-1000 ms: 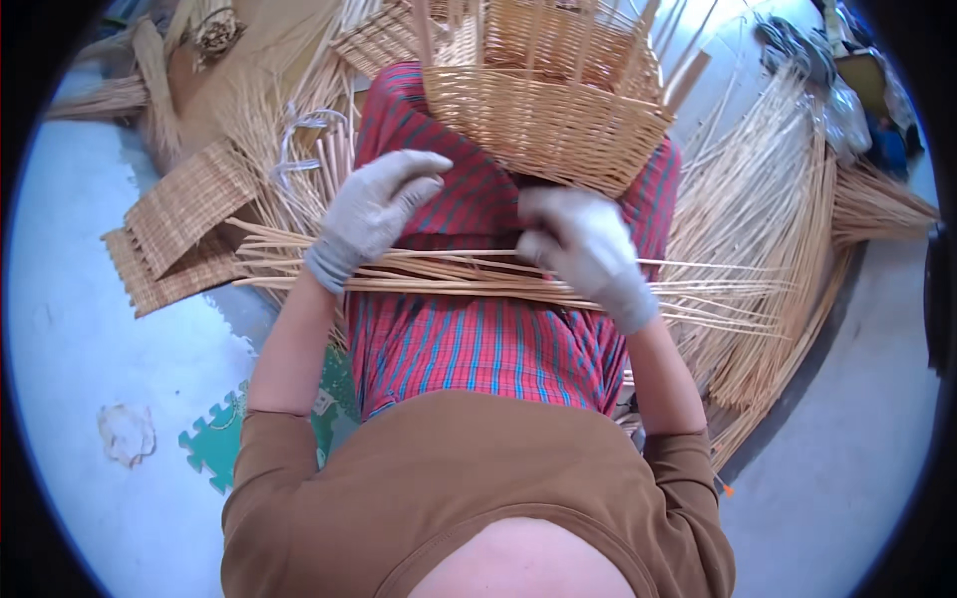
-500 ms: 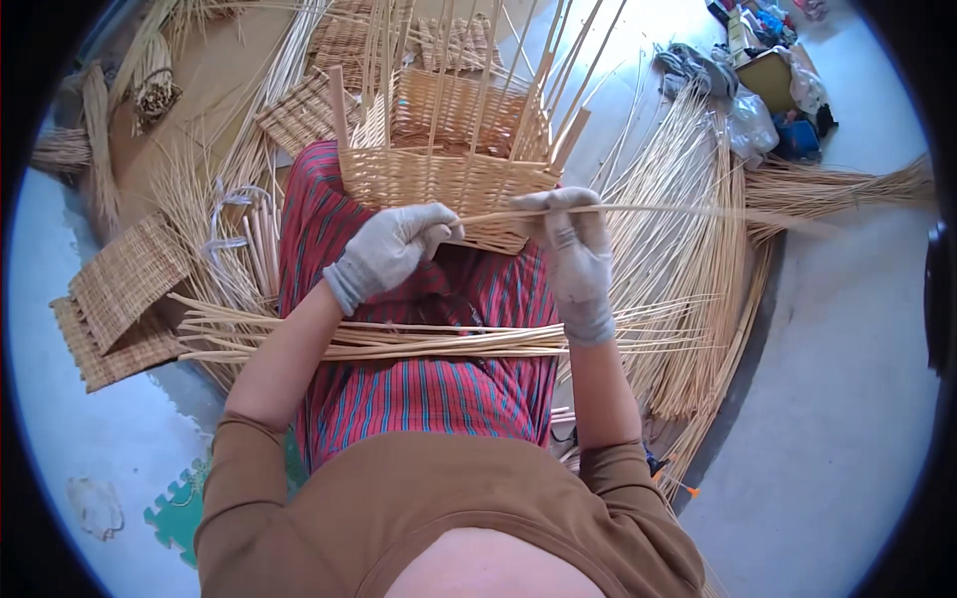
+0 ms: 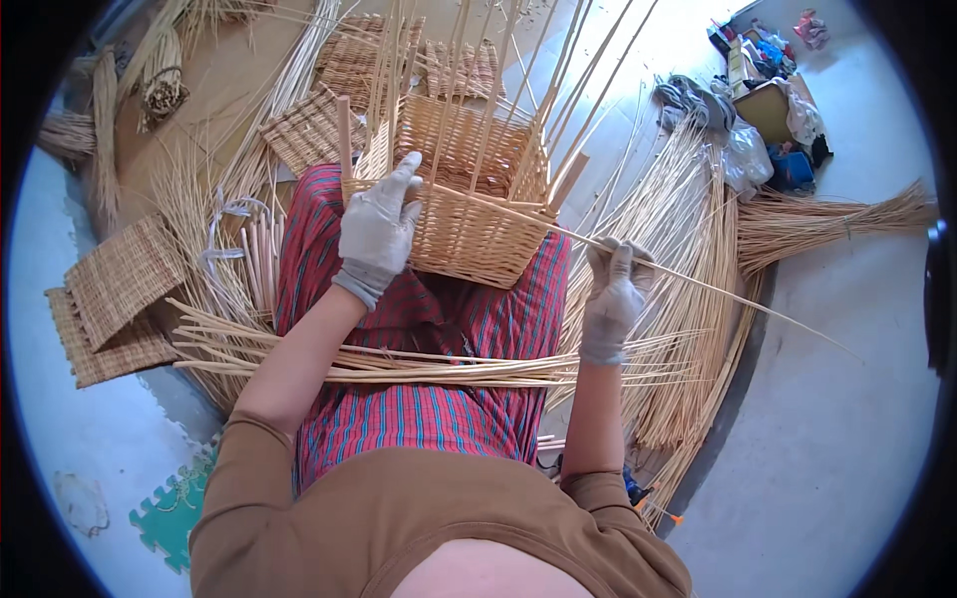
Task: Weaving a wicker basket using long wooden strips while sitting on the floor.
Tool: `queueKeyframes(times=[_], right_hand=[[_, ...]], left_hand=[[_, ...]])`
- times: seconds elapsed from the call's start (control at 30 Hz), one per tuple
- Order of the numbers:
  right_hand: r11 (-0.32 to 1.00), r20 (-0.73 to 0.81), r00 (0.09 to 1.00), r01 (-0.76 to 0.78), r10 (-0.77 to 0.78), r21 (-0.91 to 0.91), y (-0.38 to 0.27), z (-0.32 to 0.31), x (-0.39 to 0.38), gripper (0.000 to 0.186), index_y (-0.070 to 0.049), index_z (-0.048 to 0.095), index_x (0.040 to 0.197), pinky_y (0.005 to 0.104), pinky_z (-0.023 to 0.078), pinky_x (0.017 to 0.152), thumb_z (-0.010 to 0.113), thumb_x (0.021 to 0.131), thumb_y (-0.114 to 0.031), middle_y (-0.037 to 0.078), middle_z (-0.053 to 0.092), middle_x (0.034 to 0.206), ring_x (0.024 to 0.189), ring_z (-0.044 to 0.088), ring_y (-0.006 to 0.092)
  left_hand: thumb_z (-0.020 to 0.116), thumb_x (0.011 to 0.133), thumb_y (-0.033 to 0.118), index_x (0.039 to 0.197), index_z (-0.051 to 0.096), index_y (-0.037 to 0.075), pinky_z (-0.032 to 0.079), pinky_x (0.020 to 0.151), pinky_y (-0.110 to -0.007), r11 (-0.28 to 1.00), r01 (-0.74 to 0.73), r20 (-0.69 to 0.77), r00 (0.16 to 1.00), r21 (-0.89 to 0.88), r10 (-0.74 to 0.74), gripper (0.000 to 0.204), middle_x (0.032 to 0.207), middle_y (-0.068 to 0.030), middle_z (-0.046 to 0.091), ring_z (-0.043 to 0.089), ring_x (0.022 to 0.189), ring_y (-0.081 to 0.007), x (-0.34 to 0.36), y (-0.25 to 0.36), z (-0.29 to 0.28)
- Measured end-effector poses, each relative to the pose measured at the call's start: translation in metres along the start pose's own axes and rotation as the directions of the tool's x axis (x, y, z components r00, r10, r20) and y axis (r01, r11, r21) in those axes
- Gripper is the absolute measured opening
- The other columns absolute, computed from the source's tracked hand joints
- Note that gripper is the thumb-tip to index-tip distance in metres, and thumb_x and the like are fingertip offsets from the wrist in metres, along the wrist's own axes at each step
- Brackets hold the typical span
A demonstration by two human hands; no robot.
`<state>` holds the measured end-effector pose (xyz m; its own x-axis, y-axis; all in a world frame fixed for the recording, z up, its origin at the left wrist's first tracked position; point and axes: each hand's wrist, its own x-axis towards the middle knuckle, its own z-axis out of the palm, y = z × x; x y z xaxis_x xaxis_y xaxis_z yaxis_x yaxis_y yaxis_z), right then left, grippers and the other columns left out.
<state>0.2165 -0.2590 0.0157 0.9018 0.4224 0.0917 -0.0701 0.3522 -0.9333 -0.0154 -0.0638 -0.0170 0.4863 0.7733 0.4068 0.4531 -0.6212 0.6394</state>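
Observation:
A half-woven wicker basket (image 3: 469, 239) rests tilted on my lap, tall upright stakes (image 3: 483, 130) rising from its walls. My left hand (image 3: 377, 234), in a pale work glove, grips the near wall at its left part. The index finger reaches up over the rim, and the thumb lies on the outer face. Out to the right, my right hand (image 3: 611, 299), also gloved, pinches a long thin wicker strand (image 3: 738, 295). That strand runs along the near rim and past my fingers to a loose tip. Where its left end sits is hidden near my left hand.
Loose rods (image 3: 469, 373) lie across my lap on a striped red cloth (image 3: 419, 419). A big spread of strands (image 3: 688, 319) covers the floor at right. Woven panels (image 3: 130, 279) lie at left, with more behind the basket. Bags and a box (image 3: 768, 110) stand far right.
My right hand has moved down and right along the strand, which now slants along the rim. My left hand has risen from the strand to the basket wall. The basket shows a little lower.

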Motion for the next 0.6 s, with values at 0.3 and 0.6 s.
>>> queueKeyframes(times=[0.3, 0.6], right_hand=[[0.987, 0.111, 0.99, 0.1, -0.087, -0.123, 0.002, 0.012, 0.025, 0.014, -0.005, 0.055, 0.114, 0.0358, 0.06, 0.087, 0.059, 0.101, -0.003, 0.012, 0.068, 0.105, 0.097, 0.07, 0.0233], [0.891, 0.319, 0.871, 0.433, -0.373, -0.14, 0.017, 0.225, 0.075, 0.068, -0.012, 0.038, 0.154, 0.0322, 0.05, 0.097, 0.067, 0.092, -0.01, 0.016, 0.063, 0.127, 0.12, 0.059, 0.0234]], left_hand=[[0.064, 0.101, 0.025, 0.101, 0.064, 0.002, 0.05, 0.051, -0.028, 0.77, 0.467, 0.589, 0.794, -0.435, -0.149, 0.023, 0.074, -0.0011, 0.063, 0.062, 0.055, -0.0104, 0.046, 0.031, 0.038], [0.053, 0.103, 0.044, 0.091, 0.066, 0.006, 0.05, 0.066, -0.047, 0.932, 0.251, 0.246, 0.951, -0.261, -0.188, 0.042, 0.085, -0.021, 0.067, 0.064, 0.08, -0.0432, 0.043, 0.04, 0.07]])
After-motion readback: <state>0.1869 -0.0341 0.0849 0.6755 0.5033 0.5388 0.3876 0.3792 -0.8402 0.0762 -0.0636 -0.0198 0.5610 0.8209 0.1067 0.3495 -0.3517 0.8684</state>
